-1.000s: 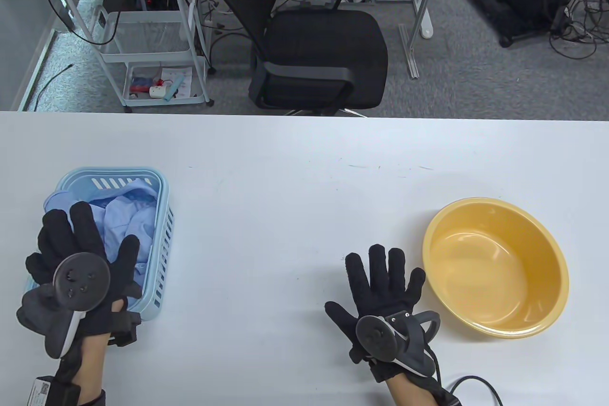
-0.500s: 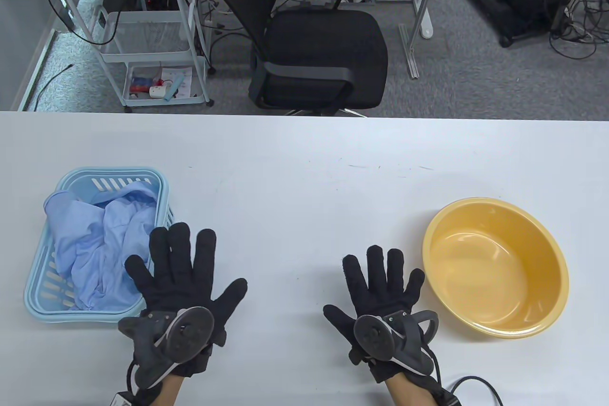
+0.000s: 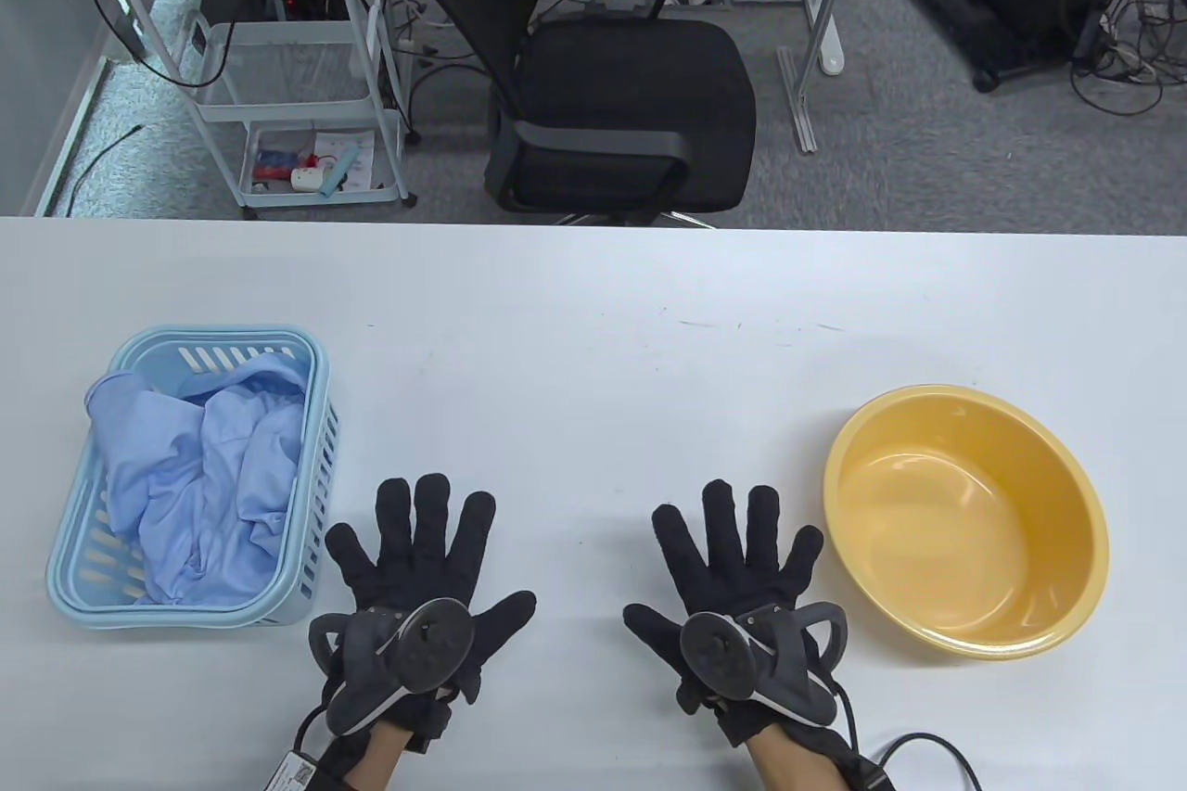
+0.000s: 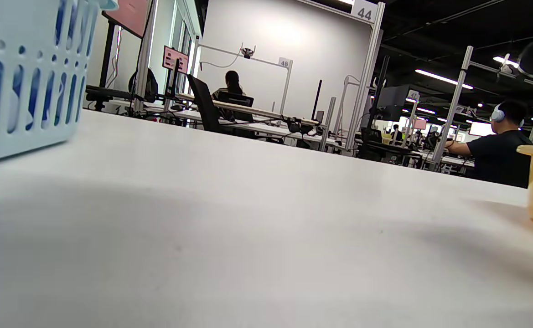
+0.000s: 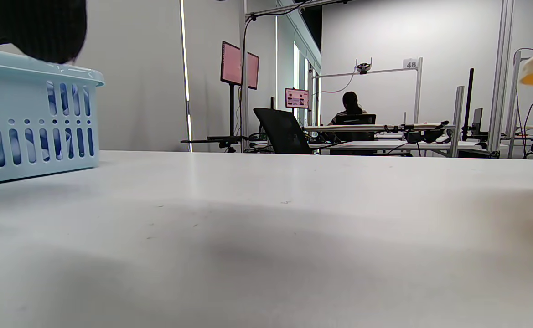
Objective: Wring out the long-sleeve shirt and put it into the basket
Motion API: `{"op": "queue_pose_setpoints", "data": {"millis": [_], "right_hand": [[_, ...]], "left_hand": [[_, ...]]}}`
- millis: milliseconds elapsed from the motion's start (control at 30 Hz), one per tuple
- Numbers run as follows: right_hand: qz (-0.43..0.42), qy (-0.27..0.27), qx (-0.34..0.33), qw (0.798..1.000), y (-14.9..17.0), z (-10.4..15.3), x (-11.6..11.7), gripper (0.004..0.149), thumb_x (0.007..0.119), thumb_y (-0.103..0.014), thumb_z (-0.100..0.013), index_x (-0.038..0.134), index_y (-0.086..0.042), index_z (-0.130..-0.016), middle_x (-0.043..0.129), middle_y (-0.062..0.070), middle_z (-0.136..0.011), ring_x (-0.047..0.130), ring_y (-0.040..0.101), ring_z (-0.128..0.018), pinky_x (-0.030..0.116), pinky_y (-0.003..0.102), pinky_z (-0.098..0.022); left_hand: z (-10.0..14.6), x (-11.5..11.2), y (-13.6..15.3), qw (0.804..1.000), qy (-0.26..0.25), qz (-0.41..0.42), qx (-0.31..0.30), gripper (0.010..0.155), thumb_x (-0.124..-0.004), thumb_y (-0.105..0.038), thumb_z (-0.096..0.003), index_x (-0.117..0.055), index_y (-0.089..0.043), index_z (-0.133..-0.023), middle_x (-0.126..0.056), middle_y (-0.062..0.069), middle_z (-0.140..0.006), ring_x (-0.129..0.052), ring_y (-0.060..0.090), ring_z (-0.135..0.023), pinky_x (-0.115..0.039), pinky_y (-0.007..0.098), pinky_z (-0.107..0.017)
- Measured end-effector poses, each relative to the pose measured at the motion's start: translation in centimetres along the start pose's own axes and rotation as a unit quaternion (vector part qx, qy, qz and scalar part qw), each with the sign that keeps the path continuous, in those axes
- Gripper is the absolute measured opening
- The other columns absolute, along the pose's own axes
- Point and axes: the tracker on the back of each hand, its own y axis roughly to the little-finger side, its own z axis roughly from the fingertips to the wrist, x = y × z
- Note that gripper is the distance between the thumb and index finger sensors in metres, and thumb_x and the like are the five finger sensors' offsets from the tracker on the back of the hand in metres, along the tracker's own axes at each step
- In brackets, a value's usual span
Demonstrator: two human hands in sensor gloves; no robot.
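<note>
Table view shows the change: the left hand point(image 3: 422, 564), which a second ago reached into the slatted pale blue plastic basket point(image 3: 311, 494), has drawn back and now lies flat on the white worktop point(image 3: 593, 364) near its front edge, fingers spread wide and holding nothing. The right hand point(image 3: 733, 568) has barely shifted and lies the same way, splayed and empty. The crumpled light blue long-sleeve shirt point(image 3: 199, 480) sits wholly inside the basket, toward the worktop's left edge, with no hand touching it. I judge the task finished, both hands parked at rest.

Largest in the room beyond the far edge is a black mesh office chair point(image 3: 603, 77) on grey carpet, then a white wire trolley point(image 3: 278, 86) at the back left. On the worktop, near its right edge, stands an empty round yellow plastic basin point(image 3: 964, 522).
</note>
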Motion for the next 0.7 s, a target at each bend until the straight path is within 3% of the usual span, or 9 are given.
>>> {"op": "queue_pose_setpoints", "data": {"millis": [67, 100, 133, 167, 667, 700], "right_hand": [[0.003, -0.008, -0.001, 1.0, -0.1, -0.1, 0.2, 0.096, 0.07, -0.077, -0.049, 0.019, -0.028, -0.114, -0.002, 0.016, -0.115, 0.0, 0.057, -0.099, 0.015, 0.088, -0.055], [0.005, -0.013, -0.002, 1.0, -0.2, -0.2, 0.3, 0.096, 0.07, -0.077, -0.049, 0.019, -0.028, -0.114, -0.002, 0.016, -0.115, 0.0, 0.057, -0.099, 0.014, 0.088, -0.055], [0.006, -0.014, -0.001, 1.0, -0.2, -0.2, 0.3, 0.096, 0.07, -0.077, -0.049, 0.019, -0.028, -0.114, -0.002, 0.016, -0.115, 0.0, 0.057, -0.099, 0.014, 0.088, -0.055], [0.006, -0.014, -0.002, 1.0, -0.2, -0.2, 0.3, 0.096, 0.07, -0.077, -0.049, 0.019, -0.028, -0.114, -0.002, 0.016, -0.114, 0.0, 0.057, -0.099, 0.014, 0.088, -0.055], [-0.002, -0.033, -0.007, 0.999, -0.3, -0.2, 1.2, 0.096, 0.07, -0.076, -0.05, 0.019, -0.027, -0.114, -0.002, 0.016, -0.114, 0.002, 0.057, -0.098, 0.014, 0.088, -0.055], [-0.003, -0.034, -0.007, 0.999, -0.3, -0.3, 1.2, 0.096, 0.07, -0.076, -0.05, 0.019, -0.026, -0.114, -0.002, 0.016, -0.114, 0.002, 0.057, -0.098, 0.015, 0.088, -0.055]], "left_hand": [[0.0, -0.3, 0.0, 1.0, 0.01, -0.012, -0.003, 0.105, -0.039, -0.099, -0.0285, -0.029, -0.04, -0.115, -0.006, 0.002, -0.119, -0.004, 0.042, -0.112, -0.013, 0.081, -0.063], [-0.1, -0.4, 0.0, 1.0, 0.012, -0.02, -0.001, 0.101, -0.047, -0.094, -0.0325, -0.029, -0.04, -0.115, -0.006, 0.002, -0.119, -0.003, 0.042, -0.112, -0.013, 0.082, -0.062], [-0.1, -0.4, 0.1, 1.0, 0.013, -0.021, 0.002, 0.107, -0.037, -0.1, -0.0269, -0.029, -0.04, -0.115, -0.005, 0.002, -0.119, -0.003, 0.043, -0.111, -0.013, 0.083, -0.061], [-0.1, -0.5, 0.2, 1.0, 0.018, -0.019, 0.003, 0.101, -0.047, -0.095, -0.0322, -0.029, -0.041, -0.115, -0.005, 0.002, -0.119, -0.002, 0.044, -0.111, -0.013, 0.084, -0.06], [0.0, -0.9, 0.5, 0.999, 0.048, -0.013, 0.003, 0.102, -0.046, -0.097, -0.0298, -0.027, -0.045, -0.115, 0.0, 0.002, -0.117, 0.003, 0.047, -0.107, -0.013, 0.088, -0.054], [-0.1, -1.0, 0.5, 0.999, 0.05, -0.016, 0.005, 0.109, -0.034, -0.104, -0.0233, -0.027, -0.046, -0.115, 0.0, 0.002, -0.117, 0.003, 0.047, -0.108, -0.014, 0.088, -0.054]]}}
